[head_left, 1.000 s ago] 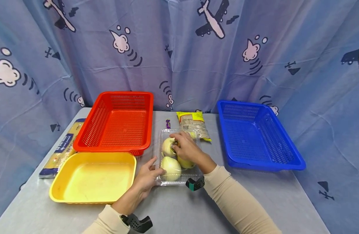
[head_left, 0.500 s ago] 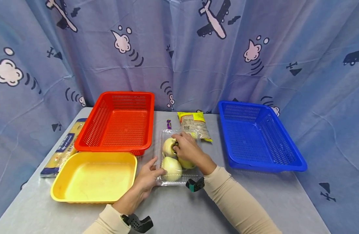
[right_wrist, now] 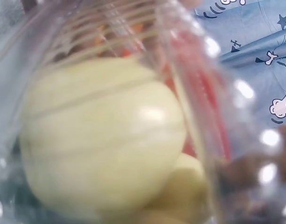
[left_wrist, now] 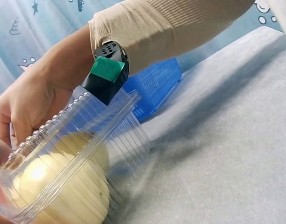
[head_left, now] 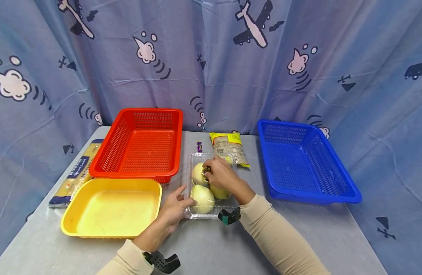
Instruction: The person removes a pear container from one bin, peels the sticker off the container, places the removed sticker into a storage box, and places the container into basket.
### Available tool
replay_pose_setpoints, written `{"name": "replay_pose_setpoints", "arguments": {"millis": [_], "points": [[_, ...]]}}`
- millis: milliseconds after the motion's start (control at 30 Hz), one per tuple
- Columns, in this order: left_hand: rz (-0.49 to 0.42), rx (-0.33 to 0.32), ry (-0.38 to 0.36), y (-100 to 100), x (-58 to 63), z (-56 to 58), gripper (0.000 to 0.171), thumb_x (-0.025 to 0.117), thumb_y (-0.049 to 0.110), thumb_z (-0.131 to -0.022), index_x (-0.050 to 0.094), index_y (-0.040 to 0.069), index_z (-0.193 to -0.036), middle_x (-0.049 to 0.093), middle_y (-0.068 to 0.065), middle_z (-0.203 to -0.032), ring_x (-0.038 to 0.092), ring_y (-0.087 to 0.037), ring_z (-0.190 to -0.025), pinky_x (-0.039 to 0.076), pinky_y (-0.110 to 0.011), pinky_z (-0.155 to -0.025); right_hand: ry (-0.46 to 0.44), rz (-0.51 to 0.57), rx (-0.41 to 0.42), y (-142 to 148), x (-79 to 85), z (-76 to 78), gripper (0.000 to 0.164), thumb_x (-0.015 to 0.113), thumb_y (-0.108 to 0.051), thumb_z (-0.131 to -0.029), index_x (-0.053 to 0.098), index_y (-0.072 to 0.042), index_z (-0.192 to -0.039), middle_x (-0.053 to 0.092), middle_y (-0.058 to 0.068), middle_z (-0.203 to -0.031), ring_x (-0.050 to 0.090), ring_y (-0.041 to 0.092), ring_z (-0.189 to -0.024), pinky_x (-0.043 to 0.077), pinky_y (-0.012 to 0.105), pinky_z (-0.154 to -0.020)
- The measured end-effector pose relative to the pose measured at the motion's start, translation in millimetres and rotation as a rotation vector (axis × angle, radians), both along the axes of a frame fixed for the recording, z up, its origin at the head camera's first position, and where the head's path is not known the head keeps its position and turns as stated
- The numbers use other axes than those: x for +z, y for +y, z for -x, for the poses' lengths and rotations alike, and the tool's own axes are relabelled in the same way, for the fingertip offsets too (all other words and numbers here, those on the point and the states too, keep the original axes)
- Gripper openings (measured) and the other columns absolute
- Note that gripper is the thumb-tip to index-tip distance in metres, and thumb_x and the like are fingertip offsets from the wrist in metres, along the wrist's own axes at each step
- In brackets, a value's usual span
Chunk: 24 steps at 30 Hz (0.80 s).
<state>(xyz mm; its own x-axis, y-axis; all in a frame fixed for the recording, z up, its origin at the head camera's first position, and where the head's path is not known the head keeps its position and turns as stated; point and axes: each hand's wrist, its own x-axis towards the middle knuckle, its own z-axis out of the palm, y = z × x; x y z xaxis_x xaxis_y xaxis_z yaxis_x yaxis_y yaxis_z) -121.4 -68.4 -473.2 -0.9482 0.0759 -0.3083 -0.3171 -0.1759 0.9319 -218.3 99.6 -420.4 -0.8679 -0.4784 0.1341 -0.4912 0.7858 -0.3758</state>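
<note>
A clear plastic fruit box (head_left: 218, 209) with several round, pale yellow fruits (head_left: 202, 198) inside lies on the table before me. My left hand (head_left: 174, 208) grips its left edge, thumb on top. In the left wrist view the ridged plastic rim (left_wrist: 63, 186) slants in front of the fruit. From the right, my right hand (head_left: 222, 173) reaches over the box, fingers bent, with a small black-and-gold label (head_left: 205, 173) pinched between fingertips and thumb. The right wrist view looks through clear plastic at one large fruit (right_wrist: 103, 135), blurred.
A red basket (head_left: 179, 152) stands behind a yellow tray (head_left: 94, 233) at left, beside a long yellow-and-blue packet (head_left: 77, 168). Behind the box lie a purple-wrapped candy (head_left: 199, 146) and a yellow-topped bag (head_left: 228, 143). A blue basket (head_left: 266, 168) stands at right.
My right fingers have drawn in and curled more around the label. The left hand keeps its hold on the box edge. The head view has shifted slightly.
</note>
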Motion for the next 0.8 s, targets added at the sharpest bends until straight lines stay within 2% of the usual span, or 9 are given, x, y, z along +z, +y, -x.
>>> {"name": "replay_pose_setpoints", "arguments": {"millis": [267, 433, 633, 800], "points": [[0.008, -0.004, -0.002, 0, -1.7, 0.7, 0.083, 0.064, -0.001, -0.077, 0.025, -0.001, -0.151, 0.046, -0.025, -0.118, 0.053, -0.023, -0.08, 0.049, -0.026, -0.055, 0.043, 0.083, 0.042, 8, -2.9, 0.9, 0.016, 0.071, -0.006, -0.086, 0.074, -0.006, -0.101, 0.067, 0.005, -0.098, 0.062, 0.022, -0.093, 0.049, 0.038, -0.082], [0.003, -0.006, 0.005, 0, -0.6, 0.2, 0.084, 0.064, -0.002, -0.077, 0.024, -0.002, -0.151, 0.045, -0.026, -0.119, 0.053, -0.024, -0.081, 0.048, -0.026, -0.055, 0.097, 0.15, 0.052, 16, -2.8, -1.2, 0.013, 0.068, -0.001, -0.086, 0.076, -0.005, -0.096, 0.068, 0.004, -0.089, 0.064, 0.021, -0.083, 0.051, 0.037, -0.077], [-0.002, -0.004, 0.011, 1, 1.4, -1.4, 0.084, 0.063, -0.002, -0.077, 0.024, -0.002, -0.151, 0.045, -0.025, -0.117, 0.052, -0.023, -0.078, 0.047, -0.025, -0.052, 0.031, 0.286, 0.021, 28, -0.9, -2.6, 0.013, 0.069, 0.0, -0.086, 0.076, -0.002, -0.097, 0.069, 0.004, -0.089, 0.061, 0.015, -0.073, 0.051, 0.031, -0.066], [-0.001, -0.002, 0.023, 1, 1.4, -1.4, 0.085, 0.063, -0.003, -0.076, 0.022, -0.003, -0.151, 0.045, -0.025, -0.116, 0.052, -0.022, -0.082, 0.048, -0.027, -0.055, -0.042, 0.451, 0.022, 39, -2.3, -2.8, 0.012, 0.07, 0.0, -0.086, 0.075, 0.001, -0.097, 0.071, 0.007, -0.093, 0.06, 0.013, -0.069, 0.05, 0.028, -0.059]]}}
